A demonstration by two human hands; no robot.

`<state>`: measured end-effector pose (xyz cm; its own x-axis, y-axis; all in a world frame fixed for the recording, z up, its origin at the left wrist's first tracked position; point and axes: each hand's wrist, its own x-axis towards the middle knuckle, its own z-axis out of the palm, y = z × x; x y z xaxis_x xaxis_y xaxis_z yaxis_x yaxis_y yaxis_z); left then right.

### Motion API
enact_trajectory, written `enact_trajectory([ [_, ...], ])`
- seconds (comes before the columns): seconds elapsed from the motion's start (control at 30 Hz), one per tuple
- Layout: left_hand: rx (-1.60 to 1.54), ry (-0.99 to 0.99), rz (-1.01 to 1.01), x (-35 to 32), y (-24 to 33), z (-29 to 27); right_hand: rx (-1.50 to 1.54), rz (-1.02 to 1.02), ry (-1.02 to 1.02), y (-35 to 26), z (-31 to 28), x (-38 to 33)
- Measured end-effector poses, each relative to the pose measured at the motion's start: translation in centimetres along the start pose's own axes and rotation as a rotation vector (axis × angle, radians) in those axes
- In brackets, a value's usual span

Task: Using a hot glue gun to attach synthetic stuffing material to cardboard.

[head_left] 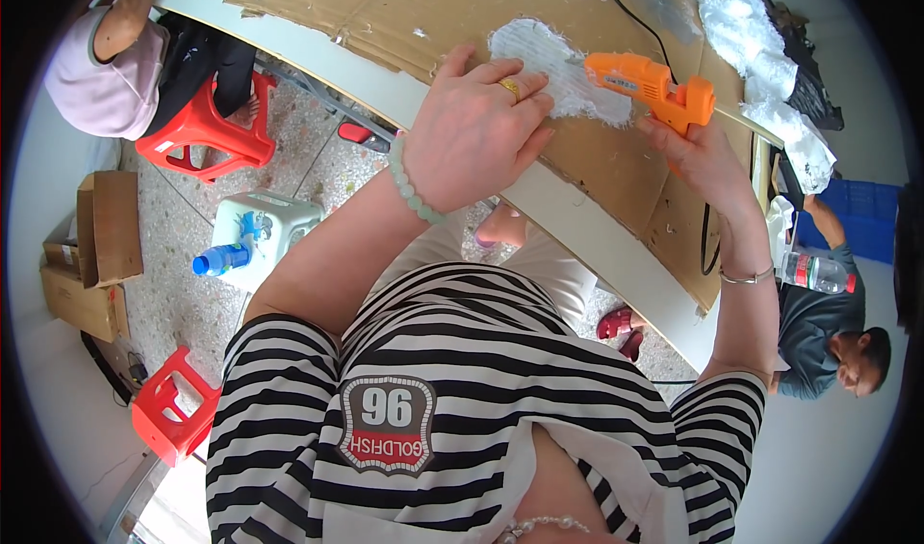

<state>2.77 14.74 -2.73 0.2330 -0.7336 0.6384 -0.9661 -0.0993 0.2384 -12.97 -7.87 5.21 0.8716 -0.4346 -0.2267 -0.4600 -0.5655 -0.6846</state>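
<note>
Striped shirt (481, 352); plastic glue gun (658, 86); ragged white pad (568, 88).

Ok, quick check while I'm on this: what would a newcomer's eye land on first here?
Probably the orange glue gun in the right hand, its nozzle pointing left over a fluffy-edged white piece on the cardboard. Next, perhaps, the left hand, spread at that piece's left side, and the bright red stool at upper left.

A blue bottle (225, 258), seemingly upright, is on a pale stool (286, 219) near cardboard boxes (87, 308).
</note>
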Motion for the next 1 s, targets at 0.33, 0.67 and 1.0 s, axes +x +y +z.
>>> enact_trajectory([
  [0.33,-0.013,-0.01,-0.006,0.0,0.0,-0.1,0.064,-0.001,0.021,0.1,-0.4,-1.2],
  [0.67,-0.024,-0.009,-0.016,0.2,0.1,-0.2,-0.006,0.095,0.079,1.7,-2.6,-2.6],
  [1.0,-0.032,-0.025,0.009,0.4,0.1,-0.2,0.079,0.081,0.157,2.1,-2.4,-4.4],
])
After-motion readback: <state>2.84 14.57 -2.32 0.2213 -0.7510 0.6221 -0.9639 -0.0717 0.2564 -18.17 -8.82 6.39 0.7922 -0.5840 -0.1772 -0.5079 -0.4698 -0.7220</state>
